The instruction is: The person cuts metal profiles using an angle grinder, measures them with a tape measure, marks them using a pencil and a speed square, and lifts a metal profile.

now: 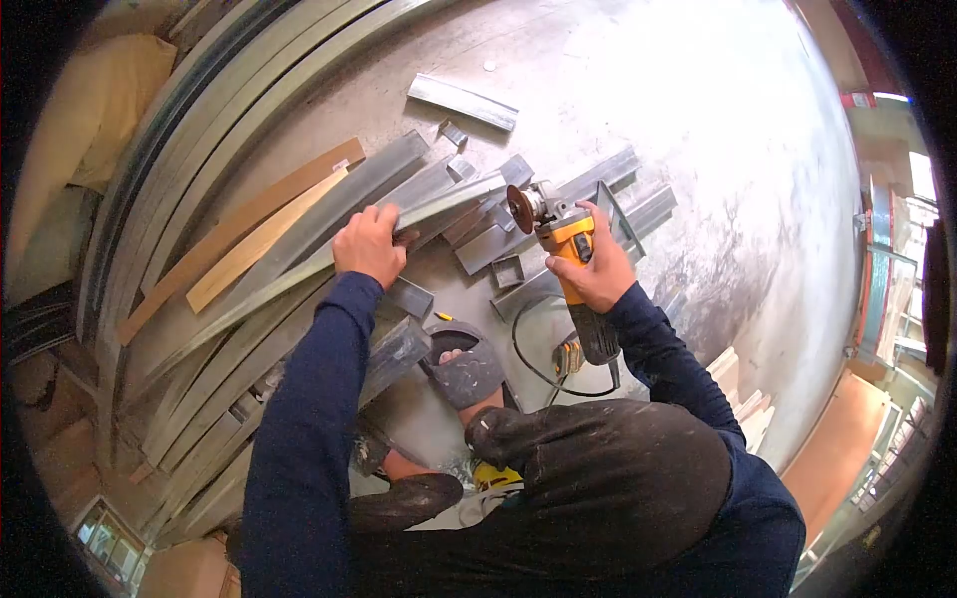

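Observation:
My left hand [371, 246] is closed around a long grey metal profile [454, 202] that runs from the lower left toward the middle. In my right hand [601, 267] is a yellow and black angle grinder [572, 242], gripped round its body. Its brown cutting disc [521, 209] stands close to the far end of the profile; whether the two touch, I cannot tell. A black cord [518, 344] loops from the grinder's rear end. Short cut metal channels [508, 271] lie on the floor below the disc.
Long metal profiles [249, 90] and two wooden strips [264, 244] lie to the left. A loose channel piece [463, 102] rests on the concrete floor [698, 120] ahead. By my feet are a yellow-handled tool [444, 317] and a yellow-black tape measure [567, 359]. Wooden pieces [743, 399] lie at right.

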{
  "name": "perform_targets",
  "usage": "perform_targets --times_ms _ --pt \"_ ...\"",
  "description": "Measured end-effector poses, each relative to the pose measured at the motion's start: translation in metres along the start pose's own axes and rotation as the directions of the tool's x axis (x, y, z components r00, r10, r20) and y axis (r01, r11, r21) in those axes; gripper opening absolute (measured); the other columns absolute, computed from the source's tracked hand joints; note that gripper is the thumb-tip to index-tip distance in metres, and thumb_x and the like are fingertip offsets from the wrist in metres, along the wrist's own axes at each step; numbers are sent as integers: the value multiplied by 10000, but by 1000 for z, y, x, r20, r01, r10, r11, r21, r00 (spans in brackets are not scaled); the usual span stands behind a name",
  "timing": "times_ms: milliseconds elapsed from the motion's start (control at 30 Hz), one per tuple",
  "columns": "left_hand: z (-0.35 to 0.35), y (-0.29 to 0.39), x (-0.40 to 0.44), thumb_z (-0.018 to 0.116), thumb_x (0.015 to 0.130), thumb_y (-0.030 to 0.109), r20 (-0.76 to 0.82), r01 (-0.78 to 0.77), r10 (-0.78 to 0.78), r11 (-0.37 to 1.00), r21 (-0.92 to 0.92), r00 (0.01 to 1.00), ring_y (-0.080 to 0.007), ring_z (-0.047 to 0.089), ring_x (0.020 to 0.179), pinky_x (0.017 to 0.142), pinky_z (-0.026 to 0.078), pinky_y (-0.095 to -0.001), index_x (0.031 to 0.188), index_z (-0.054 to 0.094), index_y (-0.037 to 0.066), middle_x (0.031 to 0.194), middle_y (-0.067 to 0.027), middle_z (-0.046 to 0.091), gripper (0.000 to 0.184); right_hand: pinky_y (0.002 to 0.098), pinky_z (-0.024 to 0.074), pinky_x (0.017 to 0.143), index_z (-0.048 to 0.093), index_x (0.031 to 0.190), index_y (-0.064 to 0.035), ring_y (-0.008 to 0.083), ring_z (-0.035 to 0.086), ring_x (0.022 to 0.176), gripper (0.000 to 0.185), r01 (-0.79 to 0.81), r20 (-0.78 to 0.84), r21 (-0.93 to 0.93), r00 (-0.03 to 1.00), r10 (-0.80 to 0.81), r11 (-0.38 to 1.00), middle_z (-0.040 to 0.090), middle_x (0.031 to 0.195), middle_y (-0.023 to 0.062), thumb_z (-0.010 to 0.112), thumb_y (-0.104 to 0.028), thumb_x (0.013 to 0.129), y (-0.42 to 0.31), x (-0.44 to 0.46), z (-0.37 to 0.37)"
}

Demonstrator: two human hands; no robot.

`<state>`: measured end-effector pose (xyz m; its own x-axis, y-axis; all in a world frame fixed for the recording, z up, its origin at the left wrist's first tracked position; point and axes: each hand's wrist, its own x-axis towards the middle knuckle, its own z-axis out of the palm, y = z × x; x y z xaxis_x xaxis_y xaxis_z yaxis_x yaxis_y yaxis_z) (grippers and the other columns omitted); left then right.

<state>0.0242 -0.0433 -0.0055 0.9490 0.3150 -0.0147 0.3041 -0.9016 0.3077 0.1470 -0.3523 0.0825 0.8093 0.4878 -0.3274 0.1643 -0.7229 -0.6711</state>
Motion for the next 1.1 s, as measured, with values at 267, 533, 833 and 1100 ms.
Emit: perform_targets --times_ms 267,533,833,1100 --pt "14 8 -16 769 572 116 -32 -26 29 996 88 999 -270 594 925 696 477 -427 1055 596 157 957 -45 557 515 468 532 854 232 1470 -101 469 665 961 889 -60 50 10 997 60 998 663 1044 272 752 -373 802 -3 2 9" --pt "13 8 -16 784 568 131 -28 -29 32 994 108 999 -255 587 933 708 467 -418 1051 586 166 963 -34 557 523 478 533 842 229 1460 -63 468 669 942 889 -43 69 -16 997 44 999 665 1033 276 750 -364 806 -3 3 16" --pt "16 8 -15 781 580 143 -68 -20 28 994 107 997 -240 587 916 698 465 -408 1042 585 176 948 -23 553 503 480 538 831 219 1458 -60 473 667 933 874 -19 62 -38 998 22 999 670 1030 273 743 -347 820 -2 6 17" --pt "19 8 -12 781 711 319 -121 -41 61 986 160 991 -229 597 851 665 454 -403 985 609 183 865 1 553 351 490 535 826 207 1462 -53 480 661 932 881 34 53 -56 998 -31 998 665 1039 284 739 -348 824 4 9 19"
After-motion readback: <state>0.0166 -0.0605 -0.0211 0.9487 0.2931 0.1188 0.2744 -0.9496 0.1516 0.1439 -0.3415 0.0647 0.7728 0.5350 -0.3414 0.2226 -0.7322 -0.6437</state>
